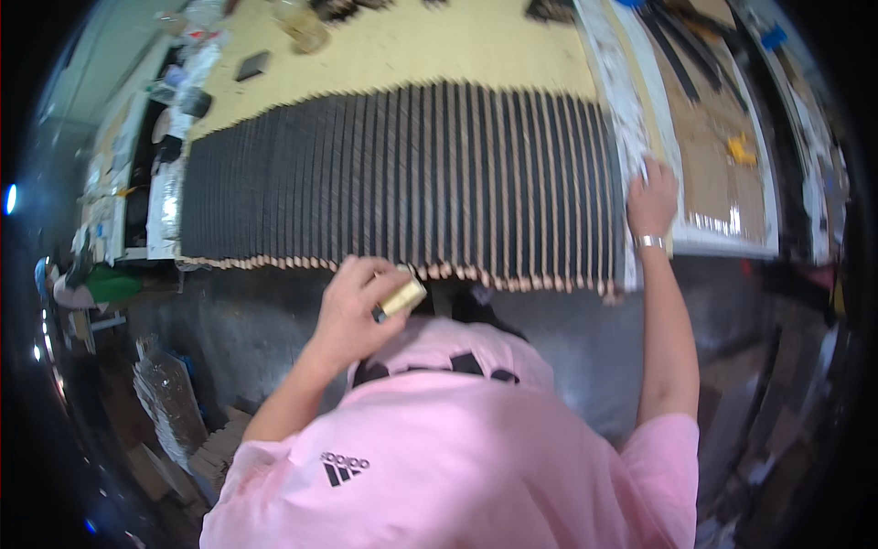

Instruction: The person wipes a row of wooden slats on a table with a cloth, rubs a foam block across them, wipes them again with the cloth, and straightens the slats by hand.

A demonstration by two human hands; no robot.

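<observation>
Many dark strips [393, 174] with light wood-coloured edges lie side by side in a wide row on the table. Their near ends stick out unevenly past the table's front edge. Just in front of those ends, my left hand [352, 306] is closed around a small pale-yellow block [402, 297] with a dark part at its lower end; whether it is a sponge or a brush I cannot tell. At the row's right side, my right hand [652, 199] rests on the whitish table border [631, 137]. Its fingers are curled, and what they grip, if anything, is hidden.
Beyond the row, the pale-yellow tabletop [439, 46] carries a small dark flat piece [252, 66] and a clear yellowish container [302, 27]. To the right, cardboard [713, 183] holds long black strips [677, 55] and a yellow tool [742, 150]. A plastic-wrapped bundle [169, 393] stands lower left.
</observation>
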